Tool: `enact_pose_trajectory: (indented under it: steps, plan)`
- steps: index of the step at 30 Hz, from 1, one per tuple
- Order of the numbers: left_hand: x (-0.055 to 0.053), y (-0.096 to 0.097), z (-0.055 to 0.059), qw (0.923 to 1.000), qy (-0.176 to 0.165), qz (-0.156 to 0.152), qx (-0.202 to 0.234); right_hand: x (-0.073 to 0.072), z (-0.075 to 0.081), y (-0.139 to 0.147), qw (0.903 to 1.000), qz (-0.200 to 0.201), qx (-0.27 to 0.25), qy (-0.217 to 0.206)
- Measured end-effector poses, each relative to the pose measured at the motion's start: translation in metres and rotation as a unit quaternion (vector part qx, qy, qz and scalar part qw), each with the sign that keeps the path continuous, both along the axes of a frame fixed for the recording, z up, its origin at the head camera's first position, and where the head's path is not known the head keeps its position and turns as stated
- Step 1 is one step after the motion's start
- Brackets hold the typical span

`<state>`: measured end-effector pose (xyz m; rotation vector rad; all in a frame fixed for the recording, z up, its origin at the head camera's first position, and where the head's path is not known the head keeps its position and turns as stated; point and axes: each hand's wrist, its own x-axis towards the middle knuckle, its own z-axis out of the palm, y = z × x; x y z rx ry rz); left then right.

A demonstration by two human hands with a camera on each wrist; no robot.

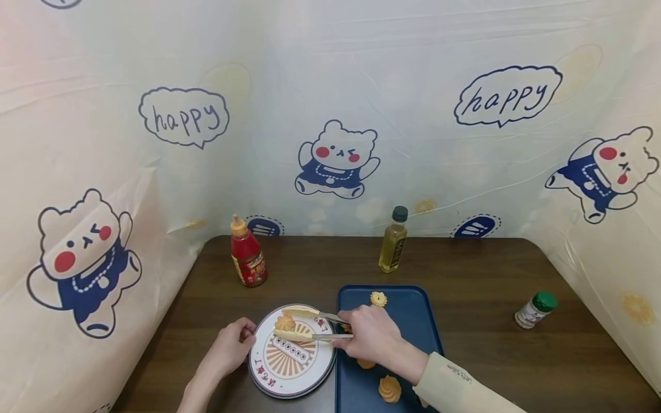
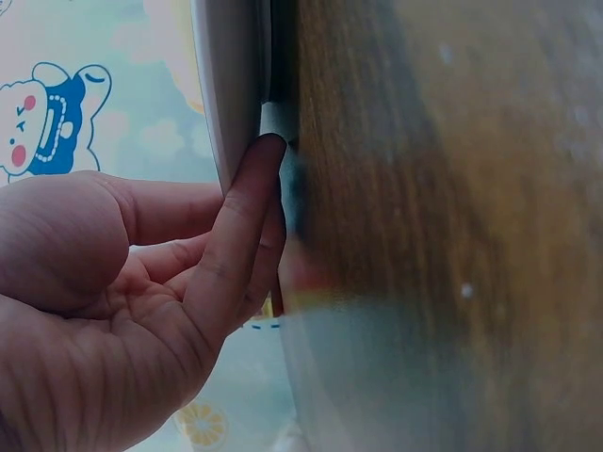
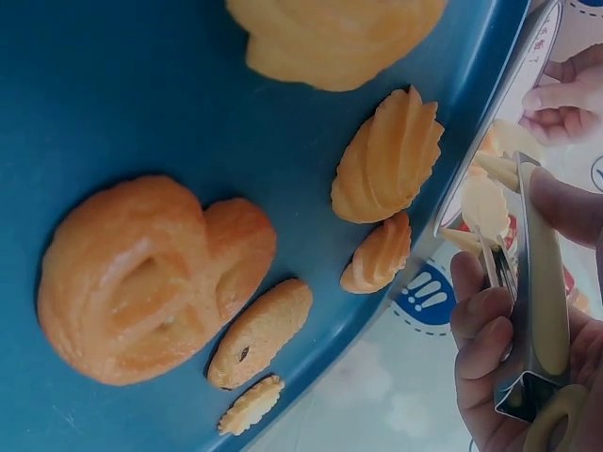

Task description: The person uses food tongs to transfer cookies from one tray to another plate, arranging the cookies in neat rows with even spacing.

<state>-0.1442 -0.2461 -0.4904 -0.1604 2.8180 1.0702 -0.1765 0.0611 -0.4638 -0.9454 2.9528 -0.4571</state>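
My left hand (image 1: 233,346) pinches the left rim of a round white plate (image 1: 265,376) with printed red characters. In the left wrist view the thumb lies over the plate rim (image 2: 231,94) and the fingers reach underneath. My right hand (image 1: 373,331) grips metal tongs (image 1: 330,337) with pale yellow tips. Those tips reach over the plate, with a swirled golden cookie (image 1: 285,322) between them. Partly under the right forearm lies a blue tray (image 1: 413,327) holding several baked pieces, including a swirl cookie (image 1: 389,389) and, in the right wrist view, a pretzel-shaped pastry (image 3: 132,282).
A red sauce bottle (image 1: 249,258) stands behind the plate, and an oil bottle (image 1: 393,244) stands behind the tray. Off to the right is a small green-capped jar (image 1: 534,311). Patterned cloth (image 1: 423,115) hangs round the brown table (image 1: 480,287).
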Motion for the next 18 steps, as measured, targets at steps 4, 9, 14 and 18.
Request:
enact_pose_trajectory:
  steps: [4,9,14,18]
  plan:
    - [0.0,0.0,0.0,1.0,-0.001,0.0,0.001,0.0,0.0,0.0,1.0,-0.003,-0.001,-0.002]
    - [0.001,0.0,0.001,1.0,-0.001,-0.001,-0.002,0.001,0.002,0.002,0.9999,-0.003,-0.006,-0.011]
    - [0.002,0.0,0.001,1.0,0.004,-0.003,-0.001,0.002,0.007,0.006,1.0,-0.001,-0.006,-0.002]
    - [0.001,0.0,0.0,1.0,0.002,-0.003,-0.001,0.001,0.012,0.013,0.9999,-0.01,-0.012,0.001]
